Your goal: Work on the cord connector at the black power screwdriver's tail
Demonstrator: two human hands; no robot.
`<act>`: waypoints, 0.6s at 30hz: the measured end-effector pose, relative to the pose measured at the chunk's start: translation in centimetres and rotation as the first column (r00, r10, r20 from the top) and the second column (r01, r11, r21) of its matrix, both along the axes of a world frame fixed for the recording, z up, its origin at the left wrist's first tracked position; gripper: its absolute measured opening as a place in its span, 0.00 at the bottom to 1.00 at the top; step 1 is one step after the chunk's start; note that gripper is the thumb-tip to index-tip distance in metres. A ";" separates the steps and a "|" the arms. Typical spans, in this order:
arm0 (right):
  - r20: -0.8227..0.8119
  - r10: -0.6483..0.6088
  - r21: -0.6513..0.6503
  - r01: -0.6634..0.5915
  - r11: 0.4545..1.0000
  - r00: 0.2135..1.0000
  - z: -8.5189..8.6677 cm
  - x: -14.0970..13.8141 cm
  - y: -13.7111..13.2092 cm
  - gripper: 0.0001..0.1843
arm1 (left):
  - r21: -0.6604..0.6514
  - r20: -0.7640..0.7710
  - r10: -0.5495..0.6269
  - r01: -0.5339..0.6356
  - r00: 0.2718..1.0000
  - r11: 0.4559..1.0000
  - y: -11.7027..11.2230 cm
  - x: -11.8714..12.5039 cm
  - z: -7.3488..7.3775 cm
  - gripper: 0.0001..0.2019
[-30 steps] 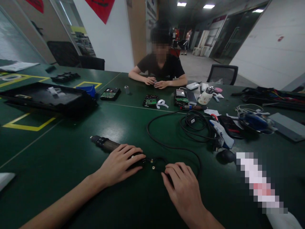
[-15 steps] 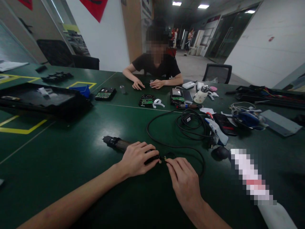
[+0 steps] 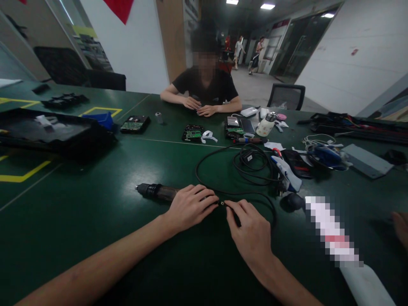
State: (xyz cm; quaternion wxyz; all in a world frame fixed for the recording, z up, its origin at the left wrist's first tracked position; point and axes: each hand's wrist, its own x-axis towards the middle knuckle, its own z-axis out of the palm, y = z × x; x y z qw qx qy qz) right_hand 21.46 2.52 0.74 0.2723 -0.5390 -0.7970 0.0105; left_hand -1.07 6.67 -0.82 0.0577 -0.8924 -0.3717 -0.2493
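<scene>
On the green table lies an electric screwdriver [image 3: 161, 192], its dark tapered tip pointing left. Wrapped over its rear end is my left hand [image 3: 193, 208], closed, with the fingers hiding that part of the tool. My right hand [image 3: 250, 225] faces it, thumb and forefinger pinched at a small brass-coloured part [image 3: 222, 203]. That part shows in the narrow gap between both sets of fingertips; whether it joins the screwdriver is too small to tell. Behind my hands a black cable [image 3: 237, 194] curves round to the right.
Across the table a person [image 3: 204, 87] in a black shirt works with both hands. Circuit-board units [image 3: 135, 124], a black tray [image 3: 57, 138], coiled cable [image 3: 255, 163] and a blue-white tool [image 3: 287, 173] lie around. A white pixelated object [image 3: 334, 231] stands right; another hand [image 3: 400, 227] shows at the edge.
My hands have moved slightly up, with the fingertips closer around the small part. The person opposite has brought their hands together. Another hand has appeared at the right edge.
</scene>
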 end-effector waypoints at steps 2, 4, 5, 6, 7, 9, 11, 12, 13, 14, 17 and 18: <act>0.032 0.015 0.014 -0.015 1.000 0.999 0.0 -0.2 0.3 0.12 | 0.016 -0.007 0.000 0.000 1.000 1.000 -0.1 0.2 0.0 0.12; 0.050 0.038 0.023 -0.039 0.999 0.998 -0.1 -0.4 0.8 0.11 | 0.011 -0.022 -0.001 0.001 1.000 1.000 -0.2 0.5 0.2 0.12; 0.052 0.051 0.026 -0.053 0.998 0.997 -0.1 -0.4 1.1 0.11 | -0.001 -0.024 0.000 0.000 1.000 1.000 -0.3 0.6 0.4 0.12; 0.049 0.067 0.027 -0.068 0.997 0.997 -0.2 -0.4 1.3 0.11 | -0.017 -0.020 0.003 -0.004 1.000 1.000 -0.3 0.7 0.5 0.12; 0.041 0.082 0.028 -0.083 0.996 0.996 -0.2 -0.4 1.6 0.11 | -0.036 -0.011 0.008 -0.008 1.000 0.999 -0.4 0.8 0.6 0.12; 0.013 0.106 0.026 -0.106 0.994 0.994 -0.2 -0.3 1.9 0.11 | -0.066 0.003 0.015 -0.015 1.000 0.998 -0.4 0.8 0.8 0.12; -0.020 0.127 0.019 -0.127 0.992 0.992 -0.2 -0.1 2.0 0.12 | -0.072 0.002 0.019 -0.019 1.000 0.997 -0.4 0.8 0.7 0.12; -0.035 0.136 0.013 -0.135 0.991 0.990 -0.2 0.0 2.0 0.12 | -0.066 -0.003 0.018 -0.018 1.000 0.998 -0.4 0.8 0.7 0.12; -0.050 0.143 0.006 -0.143 0.990 0.989 -0.2 0.0 2.0 0.12 | -0.060 -0.011 0.016 -0.017 1.000 0.998 -0.3 0.8 0.6 0.12; -0.064 0.149 -0.004 -0.150 0.989 0.987 -0.2 0.1 2.0 0.13 | -0.055 -0.016 0.014 -0.015 1.000 0.998 -0.3 0.7 0.5 0.12; -0.119 0.164 -0.030 -0.169 0.985 0.979 -0.3 0.1 2.0 0.13 | -0.056 -0.020 0.007 -0.008 1.000 0.998 -0.2 0.7 0.4 0.11; -0.144 0.167 -0.034 -0.174 0.984 0.975 -0.3 0.1 2.0 0.12 | -0.059 -0.018 0.005 -0.006 1.000 0.998 -0.2 0.7 0.5 0.11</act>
